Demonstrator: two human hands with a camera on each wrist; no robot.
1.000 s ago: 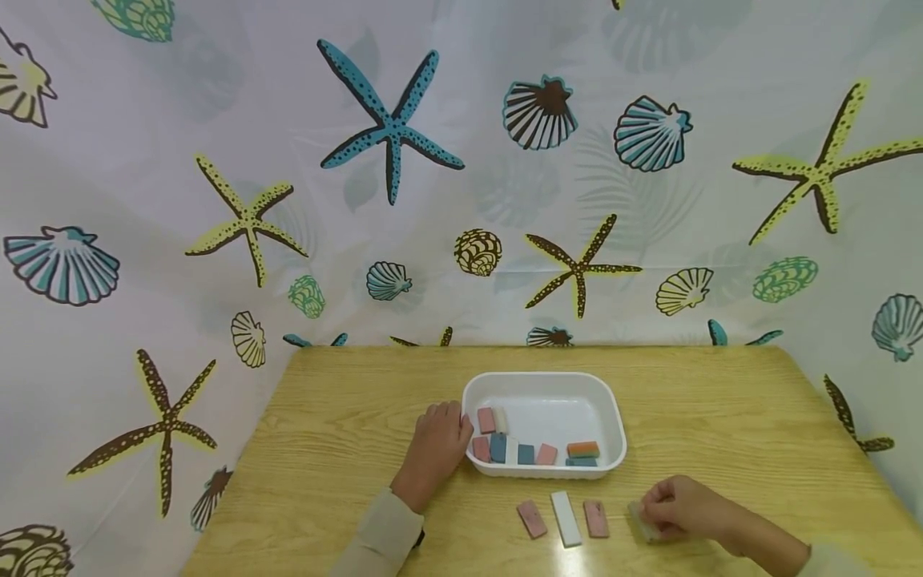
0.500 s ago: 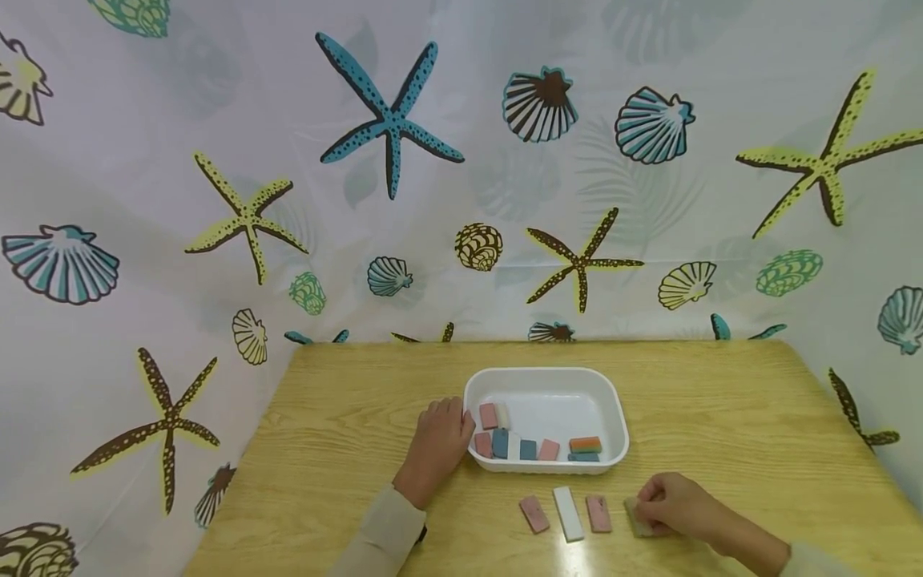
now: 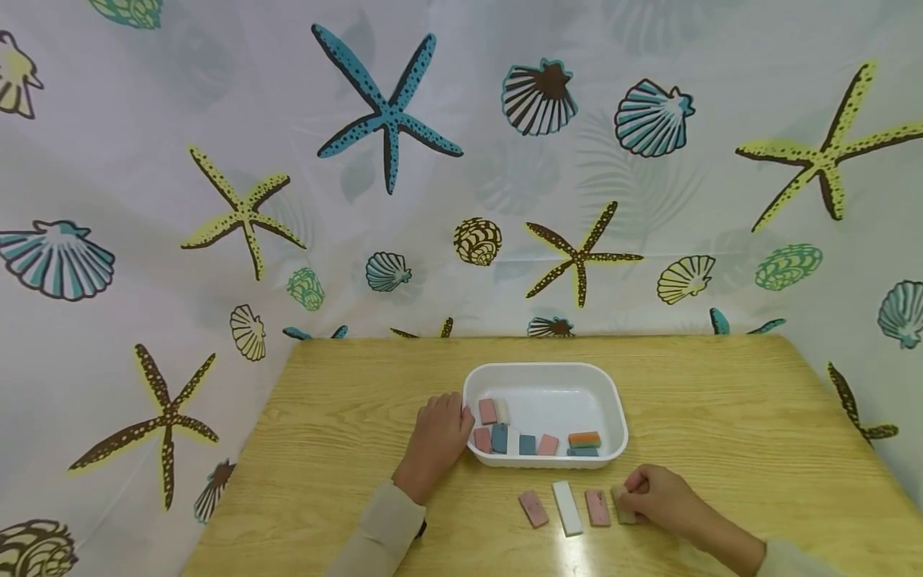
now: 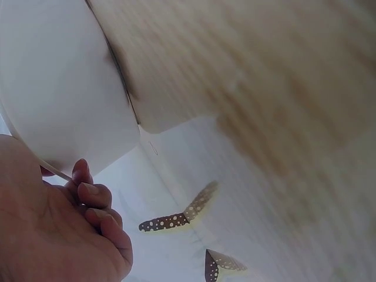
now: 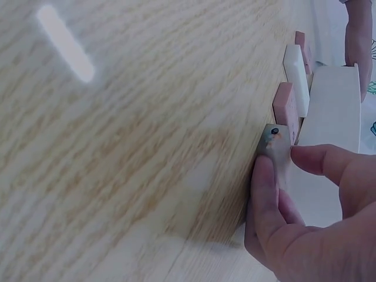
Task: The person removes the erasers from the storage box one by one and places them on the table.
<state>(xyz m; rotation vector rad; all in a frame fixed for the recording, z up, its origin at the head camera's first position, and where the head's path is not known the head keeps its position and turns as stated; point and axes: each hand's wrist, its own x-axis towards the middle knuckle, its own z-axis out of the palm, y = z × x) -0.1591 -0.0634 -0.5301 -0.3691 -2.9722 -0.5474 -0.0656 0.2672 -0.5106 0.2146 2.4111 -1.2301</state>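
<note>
In the head view my left hand [image 3: 435,437] grips the left rim of a white plastic tub [image 3: 545,462]. The left wrist view shows its fingers [image 4: 97,197] curled at the tub's edge. My right hand [image 3: 665,498] pinches a greyish-beige eraser [image 3: 622,506] on the table, at the right end of a row. Dark and orange marks show on that eraser's near end in the right wrist view. Left of it lie a pink eraser [image 3: 598,508], a long white eraser [image 3: 567,508] and another pink eraser [image 3: 534,509], side by side with gaps.
Inside the tub are several more erasers, among them a pink one [image 3: 487,411], a blue one [image 3: 499,438] and an orange-and-green one [image 3: 584,439]. A wood-grain table [image 3: 360,385] bears everything. A shell-and-starfish patterned curtain [image 3: 433,232] hangs behind and at both sides.
My right hand has slid the greyish-beige eraser left, closer to the pink one beside it. The left hand has stayed on the tub's rim. The head view has shifted slightly.
</note>
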